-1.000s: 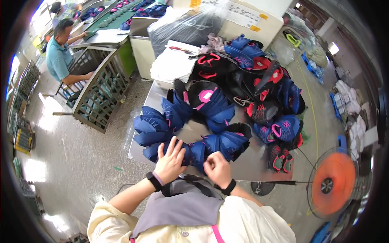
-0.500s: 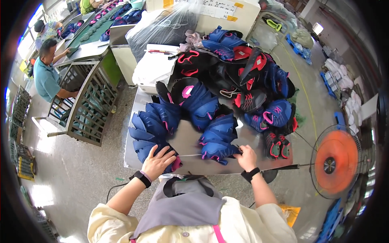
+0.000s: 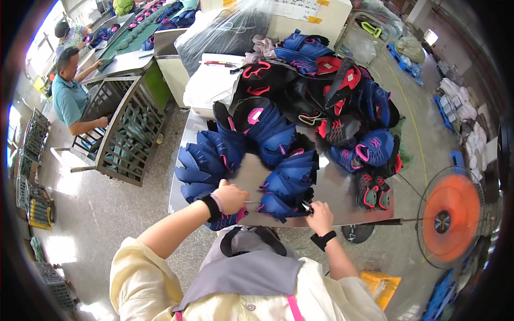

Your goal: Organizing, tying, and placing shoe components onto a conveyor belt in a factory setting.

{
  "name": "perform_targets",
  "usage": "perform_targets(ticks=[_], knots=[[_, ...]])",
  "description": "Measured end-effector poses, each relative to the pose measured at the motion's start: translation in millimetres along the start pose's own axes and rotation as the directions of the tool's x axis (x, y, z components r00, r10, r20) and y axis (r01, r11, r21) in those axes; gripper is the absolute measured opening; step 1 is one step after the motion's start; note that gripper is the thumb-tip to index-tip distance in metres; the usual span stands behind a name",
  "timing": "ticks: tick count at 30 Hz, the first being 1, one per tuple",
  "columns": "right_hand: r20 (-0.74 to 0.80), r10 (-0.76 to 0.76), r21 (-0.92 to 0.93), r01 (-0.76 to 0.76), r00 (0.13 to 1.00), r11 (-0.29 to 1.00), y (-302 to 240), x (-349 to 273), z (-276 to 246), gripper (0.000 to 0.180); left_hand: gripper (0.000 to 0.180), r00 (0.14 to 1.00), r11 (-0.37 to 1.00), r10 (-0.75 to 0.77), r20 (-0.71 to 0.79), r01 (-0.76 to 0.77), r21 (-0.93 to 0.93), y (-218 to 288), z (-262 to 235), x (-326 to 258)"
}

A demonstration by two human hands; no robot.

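Blue shoe uppers with pink trim lie nested on a metal table: a left row, a back group and a right row. My left hand hovers over the near end of the left row, fingers curled inward; whatever they may grip is hidden. At the near end of the right row, my right hand is closed round small dark snips with a shiny tip. The snips' tip is close to the nearest upper of that row.
Black, red and blue shoes are heaped at the table's back right. White papers lie at back left. An orange fan stands to the right. Beyond a slatted cart, a person works at the left.
My left hand has lifted off the left row and moved right, its fingers going from spread to curled. The snips' tip now shows at my right hand. The whole view has shifted slightly.
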State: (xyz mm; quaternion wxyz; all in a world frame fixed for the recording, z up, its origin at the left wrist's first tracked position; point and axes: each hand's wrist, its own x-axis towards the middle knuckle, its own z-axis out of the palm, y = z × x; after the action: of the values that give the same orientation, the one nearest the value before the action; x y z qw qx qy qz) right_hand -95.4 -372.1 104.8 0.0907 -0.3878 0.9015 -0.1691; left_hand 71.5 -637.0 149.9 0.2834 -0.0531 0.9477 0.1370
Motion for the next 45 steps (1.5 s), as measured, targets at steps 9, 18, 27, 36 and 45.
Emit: perform_targets(ticks=[9,18,27,36,45], knots=[[0.217,-0.162,0.879,-0.12,0.963,0.462,-86.9,-18.4,12.7,0.02,0.03,0.994,1.0,-0.007,0.109,0.006,0.01,8.5,47.5,54.7],[0.46,0.05,0.835,-0.451,0.886,0.316,-82.7,21.1,56.1,0.034,0.011,0.911,0.995,0.086,-0.402,-0.1,-0.014,-14.7,81.9,35.8],[0.291,-0.116,0.528,-0.059,0.95,0.847,-85.2,13.3,60.1,0.029,0.013,0.847,0.989,0.107,-0.521,-0.147,-0.036,-14.6,75.3,37.4],[0.828,-0.05,0.552,-0.796,0.559,0.249,-95.2,14.1,91.5,0.045,0.015,0.885,0.978,0.019,-0.466,-0.114,-0.176,-10.6,67.7,38.9],[0.812,-0.033,0.582,-0.807,0.582,0.099,-107.8,24.2,93.4,0.039,0.01,0.817,0.947,0.14,-0.56,-0.275,-0.164,-17.4,68.3,36.3]])
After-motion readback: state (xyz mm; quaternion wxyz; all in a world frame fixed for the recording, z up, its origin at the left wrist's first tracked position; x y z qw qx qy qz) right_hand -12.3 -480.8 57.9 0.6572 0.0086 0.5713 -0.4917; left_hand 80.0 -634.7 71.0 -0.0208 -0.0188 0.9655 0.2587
